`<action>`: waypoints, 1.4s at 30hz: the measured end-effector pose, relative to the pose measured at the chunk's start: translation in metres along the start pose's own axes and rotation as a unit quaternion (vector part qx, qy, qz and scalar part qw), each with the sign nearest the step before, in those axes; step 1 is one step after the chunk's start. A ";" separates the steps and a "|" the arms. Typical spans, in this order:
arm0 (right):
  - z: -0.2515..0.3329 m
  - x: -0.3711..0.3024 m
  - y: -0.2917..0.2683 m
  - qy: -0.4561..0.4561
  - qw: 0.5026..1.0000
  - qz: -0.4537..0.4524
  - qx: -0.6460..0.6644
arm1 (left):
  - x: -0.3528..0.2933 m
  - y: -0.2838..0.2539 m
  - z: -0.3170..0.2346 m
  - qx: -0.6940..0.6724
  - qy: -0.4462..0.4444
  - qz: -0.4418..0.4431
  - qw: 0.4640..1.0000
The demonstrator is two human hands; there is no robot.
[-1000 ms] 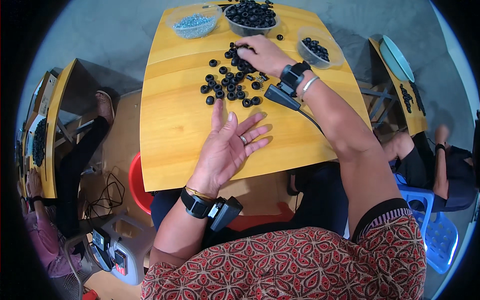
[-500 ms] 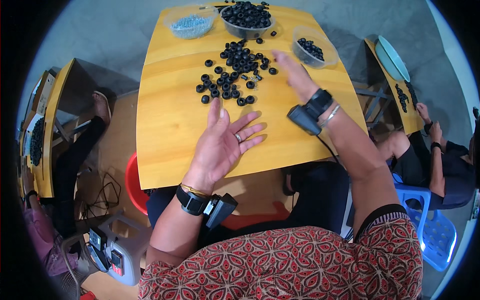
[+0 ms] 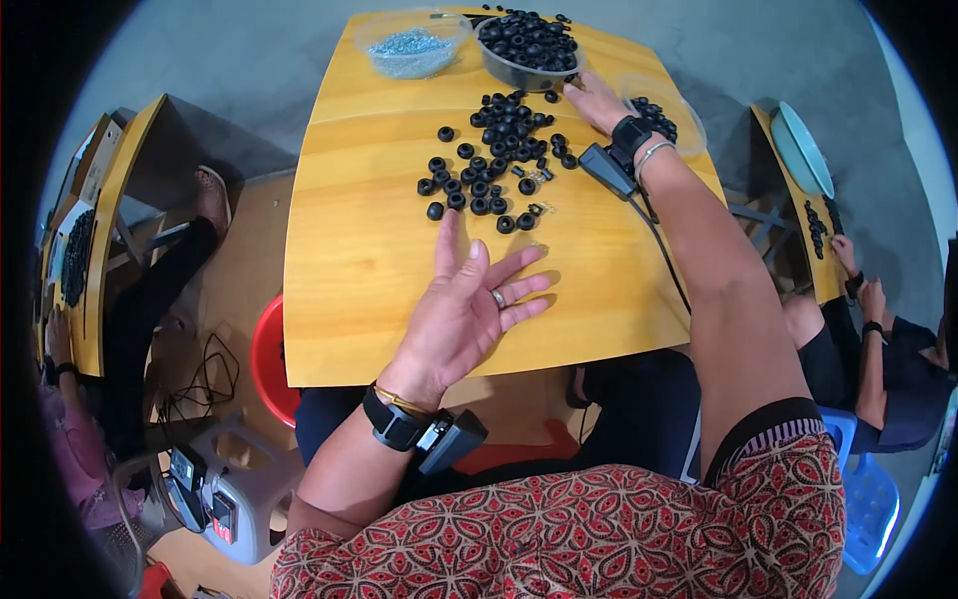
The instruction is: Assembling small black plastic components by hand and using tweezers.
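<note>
My left hand [image 3: 462, 317] is palm up over the near part of the table, fingers spread and nothing in it. Its index fingertip reaches the near edge of a loose pile of black round beads [image 3: 511, 128]. Farther off, my right hand [image 3: 599, 104] is stretched out beside the right rim of a clear bowl heaped with black beads [image 3: 526, 45]. Thumb and fingertips are apart there, close to a stray bead [image 3: 551, 97]; nothing shows in their grasp. Small clear beads and short black tube beads [image 3: 539, 174] lie at the pile's right side.
A clear bowl of light blue beads [image 3: 409, 52] stands at the far left. Behind my right wrist is a clear tub of small black beads [image 3: 654, 118]. A red basin [image 3: 269, 359] sits below the table [image 3: 369, 290]. Other people sit at side tables, one with a teal basin [image 3: 801, 150].
My right hand has moved away from me, from beside the pile to the bowl of black beads. The left stays palm up. The whole view has shifted slightly.
</note>
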State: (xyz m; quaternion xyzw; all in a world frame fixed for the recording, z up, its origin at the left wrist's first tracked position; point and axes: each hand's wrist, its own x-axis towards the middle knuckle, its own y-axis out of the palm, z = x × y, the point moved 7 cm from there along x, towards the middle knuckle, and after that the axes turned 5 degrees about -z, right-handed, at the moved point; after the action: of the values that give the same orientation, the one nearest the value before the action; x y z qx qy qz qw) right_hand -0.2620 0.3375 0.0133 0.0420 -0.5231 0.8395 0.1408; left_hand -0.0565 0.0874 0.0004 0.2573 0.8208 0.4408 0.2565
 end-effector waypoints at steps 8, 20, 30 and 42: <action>0.019 -0.032 0.002 -0.051 0.997 0.030 0.057 | -0.001 -0.003 -0.001 -0.001 0.004 -0.004 1.000; 0.042 -0.040 0.013 -0.106 0.989 0.093 0.036 | -0.001 -0.002 -0.001 -0.031 -0.008 0.002 1.000; 0.104 -0.067 0.023 -0.183 0.974 0.119 0.062 | 0.000 -0.002 0.001 -0.026 -0.009 -0.004 1.000; 0.120 0.008 -0.016 -0.272 0.938 -0.122 -0.177 | -0.001 -0.001 0.000 -0.021 -0.018 -0.008 1.000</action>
State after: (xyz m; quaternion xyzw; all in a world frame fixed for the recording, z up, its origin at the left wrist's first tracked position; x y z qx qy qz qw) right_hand -0.2747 0.2387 0.0830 0.3067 -0.6723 0.6664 0.0995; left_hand -0.0557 0.0864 0.0001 0.2529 0.8085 0.4513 0.2807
